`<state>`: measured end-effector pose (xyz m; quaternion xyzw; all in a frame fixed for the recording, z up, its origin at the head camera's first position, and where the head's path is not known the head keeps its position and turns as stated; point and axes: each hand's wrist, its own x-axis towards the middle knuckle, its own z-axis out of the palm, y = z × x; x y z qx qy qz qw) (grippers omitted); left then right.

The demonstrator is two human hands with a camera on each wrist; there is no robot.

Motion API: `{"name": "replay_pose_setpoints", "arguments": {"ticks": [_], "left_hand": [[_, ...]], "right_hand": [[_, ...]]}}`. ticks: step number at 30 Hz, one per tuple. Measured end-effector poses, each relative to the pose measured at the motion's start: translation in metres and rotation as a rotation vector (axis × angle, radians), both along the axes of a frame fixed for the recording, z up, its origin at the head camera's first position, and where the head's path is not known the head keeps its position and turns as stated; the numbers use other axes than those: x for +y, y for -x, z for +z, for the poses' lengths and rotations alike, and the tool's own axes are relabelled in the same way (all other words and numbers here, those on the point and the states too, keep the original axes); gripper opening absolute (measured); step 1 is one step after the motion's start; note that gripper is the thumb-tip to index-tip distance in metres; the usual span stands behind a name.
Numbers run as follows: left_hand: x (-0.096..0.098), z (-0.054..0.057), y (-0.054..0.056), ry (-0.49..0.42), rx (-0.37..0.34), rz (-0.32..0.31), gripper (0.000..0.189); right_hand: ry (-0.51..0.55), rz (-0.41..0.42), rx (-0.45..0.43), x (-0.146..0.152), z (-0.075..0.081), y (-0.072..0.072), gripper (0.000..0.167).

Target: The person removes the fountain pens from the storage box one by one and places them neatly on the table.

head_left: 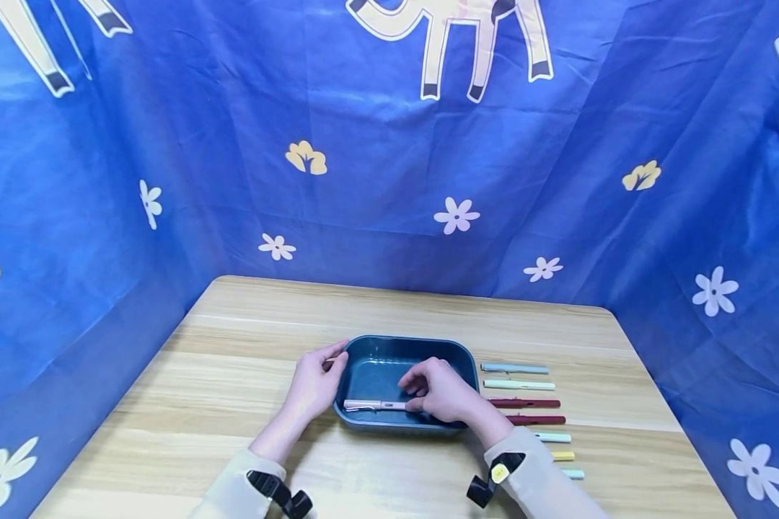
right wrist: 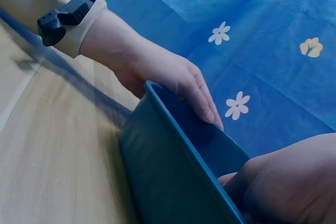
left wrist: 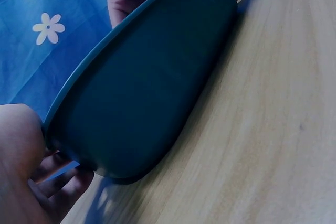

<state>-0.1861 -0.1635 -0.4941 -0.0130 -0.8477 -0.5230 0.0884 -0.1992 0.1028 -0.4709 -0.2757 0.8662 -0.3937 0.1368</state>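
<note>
A dark teal open box (head_left: 379,360) stands on the table between the hands. The left hand (head_left: 316,382) holds its left end at the rim, with fingers against the outer wall in the left wrist view. Inside, along the near wall, lies a pale lilac pen (head_left: 376,405) with a metal clip. Over the box's right part, the right hand (head_left: 444,393) reaches in. Its thumb is at the pen's right end, and the other fingers are bent loosely, apart from the pen. In the right wrist view the box wall (right wrist: 168,166) hides those fingertips.
On the wooden table (head_left: 247,331), right of the box, several pens lie in a column: a light blue pen (head_left: 514,368), a mint pen (head_left: 519,386), two dark red pens (head_left: 535,419), a yellow pen (head_left: 563,456) and pale aqua ones, partly behind the right forearm. Blue patterned cloth (head_left: 376,216) surrounds the table.
</note>
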Motion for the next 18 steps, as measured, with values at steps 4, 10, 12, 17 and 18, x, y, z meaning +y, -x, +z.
{"name": "replay_pose_setpoints", "arguments": {"ticks": [4,10,12,17,18], "left_hand": [[0.0005,0.0010,-0.0003,0.003,0.001,-0.004,0.035],[0.0013,0.0028,-0.0013,0.004,0.005,-0.001,0.034],[0.0011,0.0029,-0.0016,0.007,0.006,0.002,0.033],[0.0006,0.0029,-0.0025,0.014,0.020,0.003,0.033],[0.0005,0.0027,-0.0025,0.016,0.024,0.002,0.033]], "right_hand": [[-0.058,0.016,0.016,-0.0035,-0.0032,0.0012,0.024],[-0.089,0.030,0.056,-0.0067,-0.0041,0.0024,0.024],[-0.092,0.034,0.062,-0.0073,-0.0036,0.0027,0.024],[-0.099,0.041,0.061,-0.0083,-0.0036,0.0030,0.023],[-0.098,0.043,0.059,-0.0084,-0.0038,0.0032,0.023]]}}
